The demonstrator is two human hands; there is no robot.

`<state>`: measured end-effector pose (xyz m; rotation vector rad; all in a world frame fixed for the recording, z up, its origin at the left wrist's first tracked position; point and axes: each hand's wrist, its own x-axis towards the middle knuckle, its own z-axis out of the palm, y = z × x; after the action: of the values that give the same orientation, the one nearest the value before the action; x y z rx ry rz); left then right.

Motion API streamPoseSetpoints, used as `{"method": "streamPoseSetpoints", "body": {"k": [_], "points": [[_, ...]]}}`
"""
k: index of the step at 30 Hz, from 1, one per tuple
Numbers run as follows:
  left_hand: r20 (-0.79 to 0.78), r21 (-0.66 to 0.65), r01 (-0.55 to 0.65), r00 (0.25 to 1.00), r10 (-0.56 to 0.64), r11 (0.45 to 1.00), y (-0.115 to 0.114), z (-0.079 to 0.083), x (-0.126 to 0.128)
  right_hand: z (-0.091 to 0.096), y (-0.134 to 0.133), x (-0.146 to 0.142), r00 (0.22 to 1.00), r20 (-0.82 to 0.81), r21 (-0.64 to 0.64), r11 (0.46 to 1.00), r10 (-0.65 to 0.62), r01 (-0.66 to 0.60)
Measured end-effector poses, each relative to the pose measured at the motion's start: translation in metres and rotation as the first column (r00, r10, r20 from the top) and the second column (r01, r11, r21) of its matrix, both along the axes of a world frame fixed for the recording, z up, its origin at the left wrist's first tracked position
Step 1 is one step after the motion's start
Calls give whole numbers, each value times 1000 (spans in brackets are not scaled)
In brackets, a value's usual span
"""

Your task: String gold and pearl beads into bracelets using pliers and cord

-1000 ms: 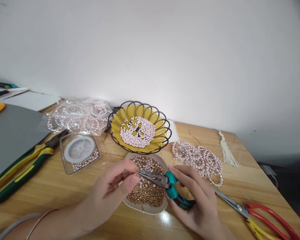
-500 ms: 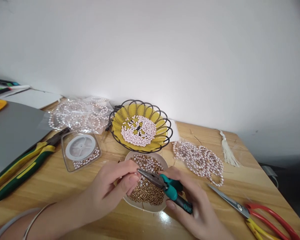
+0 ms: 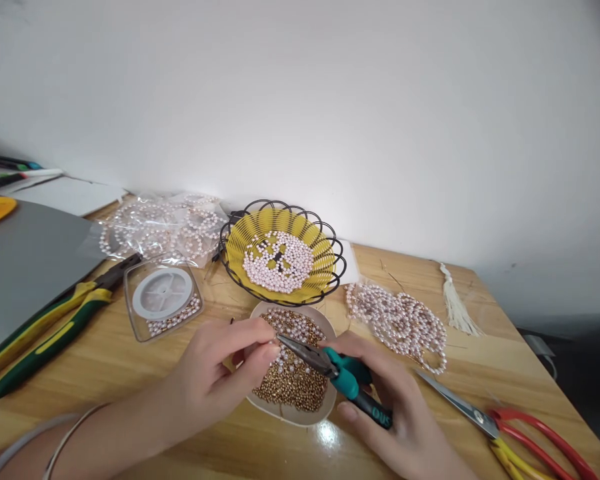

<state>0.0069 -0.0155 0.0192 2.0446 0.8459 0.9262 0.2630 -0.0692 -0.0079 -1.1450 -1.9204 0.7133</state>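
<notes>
My right hand (image 3: 385, 393) is wrapped round the teal and black handles of needle-nose pliers (image 3: 317, 360). Their tip points left and meets the fingertips of my left hand (image 3: 230, 367). That hand pinches with thumb and forefinger; whatever lies between them is too small to make out. Below both hands stands a pale dish (image 3: 330, 322) of gold beads (image 3: 290, 390) and pinkish pearl beads (image 3: 297, 327), partly covered by my fingers and the pliers. Behind it sits a yellow basket (image 3: 327, 263) with a black looped rim, holding loose pearl beads (image 3: 280, 270).
At left are a clear box with a white spool (image 3: 163, 293), green-yellow pliers (image 3: 55, 327), a grey mat (image 3: 30, 260) and bagged bead strands (image 3: 155, 227). To the right lie bead strands (image 3: 400, 320), a white tassel (image 3: 457, 307) and red-yellow scissors (image 3: 495, 423) near the table edge.
The pliers' tip has shifted slightly right, and my right hand has moved a little right and down with them. My left hand keeps its pinch, almost in place.
</notes>
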Motion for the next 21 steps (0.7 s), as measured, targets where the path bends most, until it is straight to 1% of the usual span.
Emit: {"method": "streamPoseSetpoints", "body": {"k": [2, 5, 10, 17, 21], "points": [[15, 36, -32, 999, 31, 999, 0, 0, 1, 3, 4, -3, 1000, 11, 22, 1000, -2, 2], [27, 88, -44, 999, 42, 995, 1, -1, 2, 7, 8, -6, 1000, 23, 52, 999, 1, -2], [2, 198, -71, 997, 72, 978, 0, -4, 1, 6, 7, -7, 1000, 15, 64, 998, 12, -12], [-38, 338, -36, 998, 51, 940, 3, -5, 1, 3, 6, -5, 999, 30, 58, 998, 18, -20], [-62, 367, -49, 995, 77, 929, 5, -5, 1, 1, 4, -4, 999, 49, 54, 998, 18, -20]]}}
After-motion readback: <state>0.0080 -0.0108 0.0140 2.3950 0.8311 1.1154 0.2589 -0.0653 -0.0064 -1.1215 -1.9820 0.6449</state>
